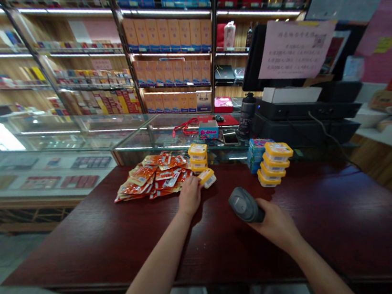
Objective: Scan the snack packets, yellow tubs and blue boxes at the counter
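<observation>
My left hand is closed on a small yellow-lidded plastic tub, tilted so that its labelled side shows. Right behind it stands a stack of similar yellow tubs. Orange and red snack packets lie in a heap just left of that hand. In my right hand is a dark grey barcode scanner, held above the table with its head turned toward the left. Beyond the scanner, to the right, another stack of yellow tubs leans slightly beside a pile of blue boxes.
The dark red wooden table meets a glass display counter. On the glass are a blue and pink box, a phone and a black bottle. A monitor with a paper sign stands at right.
</observation>
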`<action>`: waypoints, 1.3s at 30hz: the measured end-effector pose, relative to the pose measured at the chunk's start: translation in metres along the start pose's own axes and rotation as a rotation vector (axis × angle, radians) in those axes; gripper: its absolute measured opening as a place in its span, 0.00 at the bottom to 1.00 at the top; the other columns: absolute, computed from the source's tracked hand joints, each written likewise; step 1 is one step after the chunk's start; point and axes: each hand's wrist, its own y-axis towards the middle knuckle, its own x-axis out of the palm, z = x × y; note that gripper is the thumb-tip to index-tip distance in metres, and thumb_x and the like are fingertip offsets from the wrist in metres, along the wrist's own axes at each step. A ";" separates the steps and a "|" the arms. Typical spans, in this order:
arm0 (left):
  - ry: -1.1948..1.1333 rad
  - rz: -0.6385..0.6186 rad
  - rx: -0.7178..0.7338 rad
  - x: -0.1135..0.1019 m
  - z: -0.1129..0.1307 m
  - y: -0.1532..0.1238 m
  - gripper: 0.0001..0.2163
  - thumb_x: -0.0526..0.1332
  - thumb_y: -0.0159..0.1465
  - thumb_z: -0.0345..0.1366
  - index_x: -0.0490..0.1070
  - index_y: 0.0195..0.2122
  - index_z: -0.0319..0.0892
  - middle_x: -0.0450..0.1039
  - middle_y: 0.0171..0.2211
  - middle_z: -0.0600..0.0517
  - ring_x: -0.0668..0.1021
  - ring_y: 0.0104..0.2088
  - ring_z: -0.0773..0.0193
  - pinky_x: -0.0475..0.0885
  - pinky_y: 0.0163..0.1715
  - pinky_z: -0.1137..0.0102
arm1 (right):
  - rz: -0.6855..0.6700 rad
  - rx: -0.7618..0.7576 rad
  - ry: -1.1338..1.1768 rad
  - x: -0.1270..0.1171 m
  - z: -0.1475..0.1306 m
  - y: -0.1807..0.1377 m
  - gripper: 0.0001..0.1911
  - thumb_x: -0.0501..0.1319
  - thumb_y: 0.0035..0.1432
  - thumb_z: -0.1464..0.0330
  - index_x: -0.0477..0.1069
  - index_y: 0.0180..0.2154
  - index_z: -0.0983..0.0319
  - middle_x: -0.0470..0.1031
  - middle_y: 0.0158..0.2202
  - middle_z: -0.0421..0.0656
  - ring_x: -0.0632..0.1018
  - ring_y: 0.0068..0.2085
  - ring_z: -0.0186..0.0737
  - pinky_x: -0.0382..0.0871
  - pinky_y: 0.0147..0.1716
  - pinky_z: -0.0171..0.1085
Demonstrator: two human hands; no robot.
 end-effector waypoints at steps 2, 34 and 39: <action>-0.009 0.005 0.016 0.000 0.000 0.000 0.02 0.55 0.64 0.30 0.65 0.37 0.42 0.69 0.38 0.48 0.72 0.41 0.59 0.70 0.43 0.63 | -0.006 0.000 -0.145 -0.003 0.012 0.000 0.10 0.62 0.50 0.65 0.72 0.37 0.58 0.78 0.32 0.42 0.78 0.35 0.45 0.61 0.30 0.35; -0.071 -0.193 0.123 0.074 0.081 0.064 0.03 0.60 0.60 0.32 0.70 0.36 0.42 0.67 0.43 0.48 0.71 0.44 0.59 0.70 0.45 0.65 | 0.112 -0.040 -0.237 0.015 0.086 -0.008 0.16 0.57 0.48 0.73 0.72 0.42 0.58 0.77 0.40 0.42 0.75 0.41 0.42 0.61 0.40 0.36; -0.250 -0.105 -0.178 0.097 0.086 0.077 0.06 0.65 0.55 0.29 0.72 0.35 0.41 0.65 0.41 0.49 0.73 0.40 0.63 0.70 0.44 0.68 | 0.074 -0.016 -0.236 0.012 0.084 -0.007 0.16 0.58 0.48 0.73 0.72 0.41 0.58 0.76 0.39 0.42 0.75 0.41 0.42 0.62 0.39 0.36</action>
